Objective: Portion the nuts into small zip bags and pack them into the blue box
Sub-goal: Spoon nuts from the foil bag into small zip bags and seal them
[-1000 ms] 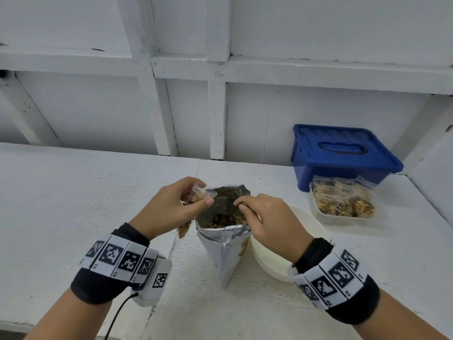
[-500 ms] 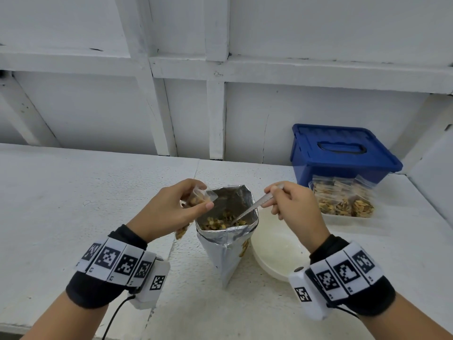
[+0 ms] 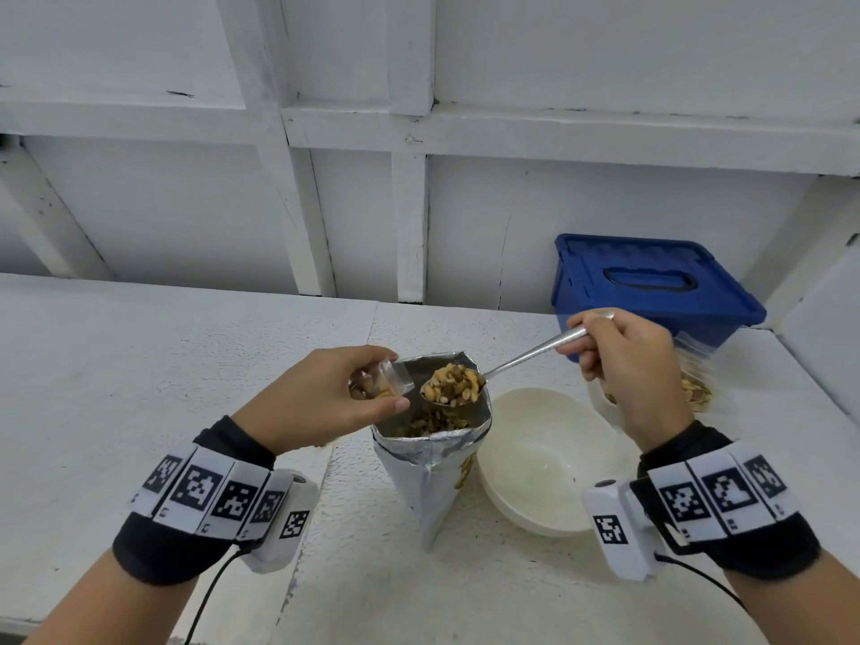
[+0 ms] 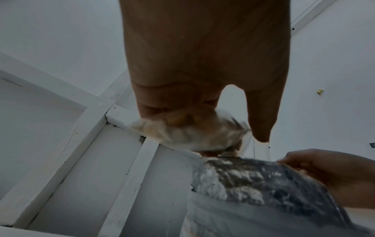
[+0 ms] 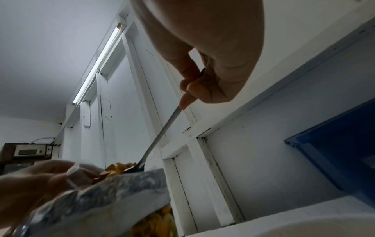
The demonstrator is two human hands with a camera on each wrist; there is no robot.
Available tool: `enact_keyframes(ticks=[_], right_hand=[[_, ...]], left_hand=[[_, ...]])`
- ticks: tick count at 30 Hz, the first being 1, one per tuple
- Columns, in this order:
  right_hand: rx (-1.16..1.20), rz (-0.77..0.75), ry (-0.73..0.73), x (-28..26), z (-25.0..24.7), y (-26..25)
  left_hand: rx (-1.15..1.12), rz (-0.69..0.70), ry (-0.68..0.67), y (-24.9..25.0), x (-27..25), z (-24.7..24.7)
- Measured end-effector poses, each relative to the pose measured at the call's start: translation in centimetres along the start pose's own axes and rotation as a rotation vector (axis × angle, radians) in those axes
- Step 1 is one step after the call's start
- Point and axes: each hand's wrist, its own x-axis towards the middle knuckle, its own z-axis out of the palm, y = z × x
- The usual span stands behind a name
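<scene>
A silver foil nut bag point(image 3: 433, 467) stands open in the middle of the white table, nuts showing inside. My left hand point(image 3: 321, 398) pinches a small clear zip bag point(image 3: 388, 379) with some nuts in it, held at the foil bag's left rim; the left wrist view shows the zip bag point(image 4: 188, 136) under the fingers. My right hand point(image 3: 623, 360) grips the handle of a metal spoon point(image 3: 526, 356), its bowl heaped with nuts point(image 3: 453, 388) just above the foil bag's mouth, beside the zip bag. The blue box point(image 3: 651, 290) sits closed at the back right.
A cream bowl point(image 3: 544, 463) stands just right of the foil bag. Filled zip bags point(image 3: 695, 393) lie in front of the blue box, partly hidden by my right hand. A white panelled wall closes off the back of the table.
My right hand has drawn back to the right and risen, lifting the spoon out of the foil bag with a heap of nuts. The left hand has held the zip bag still.
</scene>
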Motion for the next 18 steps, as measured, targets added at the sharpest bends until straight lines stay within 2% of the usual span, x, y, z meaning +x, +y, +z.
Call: enact_keyframes(ticks=[7, 13, 18], right_hand=[[0.028, -0.052, 0.003, 0.8, 0.4, -1.2], [0.011, -0.06, -0.058, 0.9, 1.7, -1.8], [-0.088, -0.196, -0.102, 0.6, 2.6, -3.0]], left_hand=[[0.07, 0.022, -0.044, 0.4, 0.7, 0.3], [0.063, 0.003, -0.037, 0.6, 1.1, 0.6], [0.031, -0.005, -0.002, 0.8, 1.2, 1.0]])
